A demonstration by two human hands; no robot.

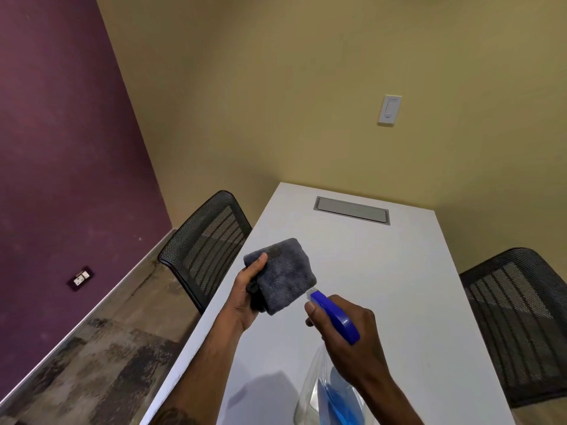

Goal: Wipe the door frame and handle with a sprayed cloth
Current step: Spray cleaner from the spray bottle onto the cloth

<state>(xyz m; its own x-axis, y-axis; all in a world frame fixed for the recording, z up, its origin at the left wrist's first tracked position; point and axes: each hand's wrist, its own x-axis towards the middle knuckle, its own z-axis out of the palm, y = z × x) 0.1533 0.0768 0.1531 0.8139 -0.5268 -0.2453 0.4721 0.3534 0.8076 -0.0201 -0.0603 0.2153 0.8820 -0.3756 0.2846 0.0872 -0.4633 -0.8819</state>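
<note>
My left hand [245,297] holds a folded dark grey cloth [283,273] above the white table, thumb pressed on its top. My right hand [349,342] grips a clear spray bottle [325,391] with blue liquid and a blue trigger head [336,317]. The nozzle points at the cloth from just below and to its right, almost touching it. My index finger rests by the trigger. No door, frame or handle is in view.
A white table [383,271] runs ahead to the yellow wall, with a grey cable hatch [352,210] near its far end. Black mesh chairs stand at the left [208,250] and right [521,320]. A purple wall with an outlet [81,279] lies left; a wall switch [389,110] is ahead.
</note>
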